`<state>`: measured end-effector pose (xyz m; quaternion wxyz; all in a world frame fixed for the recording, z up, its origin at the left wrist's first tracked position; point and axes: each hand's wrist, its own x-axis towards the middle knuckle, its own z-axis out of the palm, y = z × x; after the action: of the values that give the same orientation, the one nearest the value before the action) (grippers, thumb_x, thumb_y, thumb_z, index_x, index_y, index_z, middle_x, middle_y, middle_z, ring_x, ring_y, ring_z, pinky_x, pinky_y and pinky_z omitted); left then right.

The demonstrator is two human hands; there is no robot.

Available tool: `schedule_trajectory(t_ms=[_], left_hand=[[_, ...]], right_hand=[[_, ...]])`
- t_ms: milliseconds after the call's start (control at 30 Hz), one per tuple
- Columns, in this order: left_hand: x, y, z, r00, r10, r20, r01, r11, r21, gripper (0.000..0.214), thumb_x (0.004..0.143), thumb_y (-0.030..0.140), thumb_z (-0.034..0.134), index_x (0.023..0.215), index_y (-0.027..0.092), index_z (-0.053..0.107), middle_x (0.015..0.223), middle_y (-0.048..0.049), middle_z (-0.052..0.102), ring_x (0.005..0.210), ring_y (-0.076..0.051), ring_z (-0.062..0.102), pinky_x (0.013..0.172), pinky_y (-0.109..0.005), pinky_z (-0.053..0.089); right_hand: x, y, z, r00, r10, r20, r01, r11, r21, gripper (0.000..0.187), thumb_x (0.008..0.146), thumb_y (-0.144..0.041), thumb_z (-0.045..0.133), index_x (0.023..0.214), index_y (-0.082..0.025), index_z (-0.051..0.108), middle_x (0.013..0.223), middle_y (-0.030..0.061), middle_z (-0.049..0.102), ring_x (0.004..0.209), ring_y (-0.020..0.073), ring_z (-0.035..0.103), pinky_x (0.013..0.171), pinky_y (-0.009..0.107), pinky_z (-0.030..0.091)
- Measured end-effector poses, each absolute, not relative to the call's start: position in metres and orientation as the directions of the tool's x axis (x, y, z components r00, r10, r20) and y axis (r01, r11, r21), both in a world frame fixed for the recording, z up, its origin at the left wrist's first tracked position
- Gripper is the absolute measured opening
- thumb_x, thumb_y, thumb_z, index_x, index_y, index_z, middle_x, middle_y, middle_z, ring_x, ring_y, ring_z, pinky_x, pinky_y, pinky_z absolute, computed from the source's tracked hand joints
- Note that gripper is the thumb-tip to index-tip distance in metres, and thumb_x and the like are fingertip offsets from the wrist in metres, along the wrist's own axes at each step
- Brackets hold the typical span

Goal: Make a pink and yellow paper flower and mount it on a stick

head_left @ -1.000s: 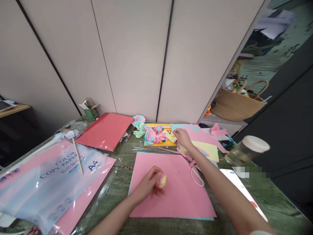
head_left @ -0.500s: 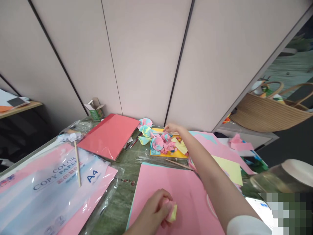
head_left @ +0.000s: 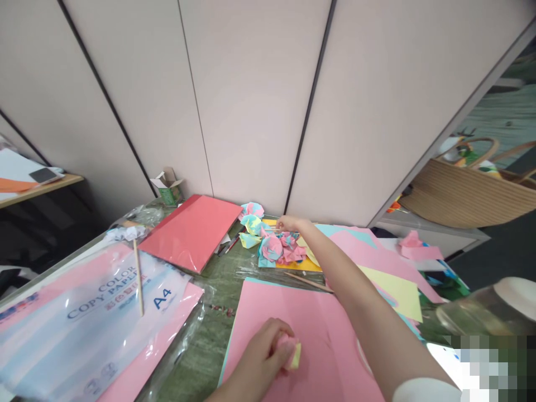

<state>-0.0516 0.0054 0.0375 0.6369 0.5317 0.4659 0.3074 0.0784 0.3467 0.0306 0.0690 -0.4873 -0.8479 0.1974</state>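
My left hand (head_left: 274,349) is closed around a small folded piece of pink and yellow paper (head_left: 295,356), above a stack of pink paper (head_left: 320,329). My right hand (head_left: 288,224) reaches far forward over a yellow sheet (head_left: 288,266) near the wall, its fingers curled together. A thin pale stick (head_left: 272,228) shows at its fingertips; whether they grip it is hard to make out. Just in front of that hand lie crumpled pink and blue paper flowers (head_left: 271,249). More blue and yellow paper flowers (head_left: 252,224) sit to its left.
A red folder (head_left: 195,229) lies left of the flowers. Nearer is a plastic pack of A4 colour paper (head_left: 100,318) with a stick (head_left: 138,279) across it. Pink and yellow sheets (head_left: 397,290) and a clear cup (head_left: 481,307) are at the right. A wall panel (head_left: 251,111) bounds the back.
My right hand has moved slightly left over the yellow sheet, with its fingers more curled. My left hand still holds the folded paper. The view has shifted slightly.
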Motion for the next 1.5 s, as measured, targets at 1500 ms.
schedule_trajectory(t_ms=[1500], left_hand=[[-0.047,-0.005,0.006,0.41,0.853,0.323,0.439,-0.495,0.75,0.035,0.077,0.031,0.054,0.109,0.02,0.048,0.114,-0.0098,0.054,0.112,-0.02,0.046,0.093,-0.039,0.038]], right_hand=[[0.172,-0.005,0.041,-0.503,0.845,0.184,0.668,0.514,-0.537,0.023,0.086,-0.026,0.041,0.1,-0.026,0.058,0.089,0.0056,0.059,0.084,0.0181,0.056,0.071,0.032,0.047]])
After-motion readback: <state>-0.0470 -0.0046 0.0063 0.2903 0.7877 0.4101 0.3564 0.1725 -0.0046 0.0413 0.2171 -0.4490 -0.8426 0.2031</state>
